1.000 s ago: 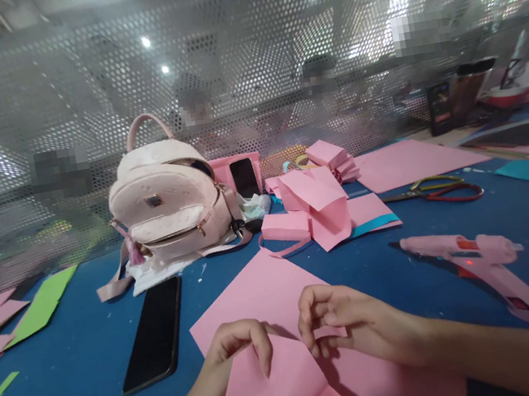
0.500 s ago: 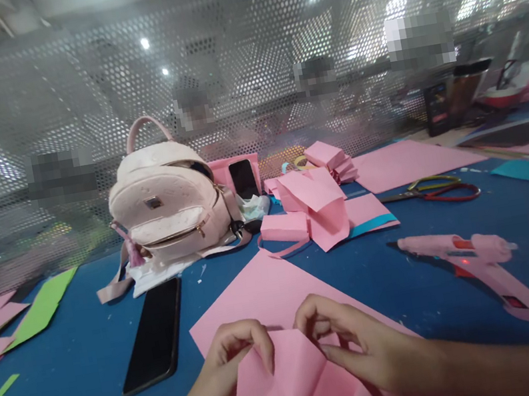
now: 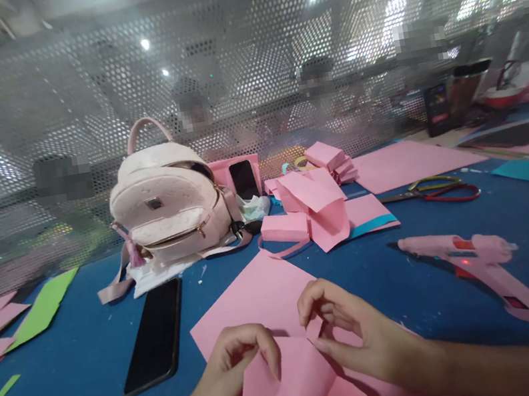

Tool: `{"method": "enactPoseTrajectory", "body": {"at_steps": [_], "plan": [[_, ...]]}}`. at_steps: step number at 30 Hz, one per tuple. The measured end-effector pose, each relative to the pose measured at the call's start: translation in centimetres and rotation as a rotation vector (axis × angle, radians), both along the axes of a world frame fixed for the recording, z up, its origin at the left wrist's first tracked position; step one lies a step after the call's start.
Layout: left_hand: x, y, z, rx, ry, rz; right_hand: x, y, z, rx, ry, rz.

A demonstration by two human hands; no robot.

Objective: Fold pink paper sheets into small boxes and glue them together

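A creased, folded piece of pink paper (image 3: pixel 300 381) stands up between my hands at the bottom of the view; its lower part runs out of the picture. My left hand (image 3: pixel 250 356) grips its upper left edge, the index finger bent over the front and the thumb hidden behind. At the upper right corner, my right hand (image 3: pixel 354 338) pinches the paper between thumb and fingers, a small flap showing there. Under both hands lies a flat pink sheet (image 3: pixel 255 294) on the blue table (image 3: pixel 89 362).
A black phone (image 3: pixel 153 338) lies to the left, before a pale pink backpack (image 3: pixel 163 201). On the right are a pink glue gun (image 3: pixel 478 263) with a red light, and scissors (image 3: pixel 445 188). Folded pink pieces (image 3: pixel 316 203) lie ahead. Beyond stands a perforated screen (image 3: pixel 241 60).
My right hand has moved slightly up, lifting the paper's right corner, where a small flap now shows. My left hand has shifted slightly right and down, still on the paper.
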State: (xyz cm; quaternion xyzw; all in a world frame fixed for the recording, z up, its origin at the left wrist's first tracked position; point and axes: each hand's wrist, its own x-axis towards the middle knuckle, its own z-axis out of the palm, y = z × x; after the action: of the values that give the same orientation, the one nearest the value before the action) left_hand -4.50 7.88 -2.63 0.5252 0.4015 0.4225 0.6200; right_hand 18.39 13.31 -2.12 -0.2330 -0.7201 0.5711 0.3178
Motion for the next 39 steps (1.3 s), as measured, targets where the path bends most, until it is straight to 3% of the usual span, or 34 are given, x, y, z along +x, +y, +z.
{"method": "enactPoseTrajectory", "body": {"at_steps": [12, 17, 22, 27, 31, 36, 39], "plan": [[0.2, 0.2, 0.3, 0.122, 0.051, 0.101, -0.1, 1.2, -0.4, 0.069, 0.022, -0.081], [0.6, -0.2, 0.3, 0.216, 0.21, -0.02, 0.0, 2.5, -0.5, -0.069, -0.069, -0.046], [0.6, -0.6, 0.2, 0.471, 0.504, -0.121, 0.3, 3.9, -0.6, -0.169, -0.1, 0.031], [0.2, -0.6, 0.0, 0.64, 0.715, -0.062, 0.3, 4.4, -0.6, -0.094, -0.168, -0.001], [0.0, -0.5, 0.3, 0.73, 0.766, -0.047, 0.3, 4.4, -0.5, 0.005, -0.235, 0.019], [0.2, -0.5, 0.3, 0.723, 0.709, -0.14, 0.4, 4.5, -0.8, 0.165, -0.284, -0.019], [0.3, -0.6, 0.4, 0.693, 0.69, -0.201, 0.6, 4.5, -0.9, 0.33, -0.299, 0.034]]}}
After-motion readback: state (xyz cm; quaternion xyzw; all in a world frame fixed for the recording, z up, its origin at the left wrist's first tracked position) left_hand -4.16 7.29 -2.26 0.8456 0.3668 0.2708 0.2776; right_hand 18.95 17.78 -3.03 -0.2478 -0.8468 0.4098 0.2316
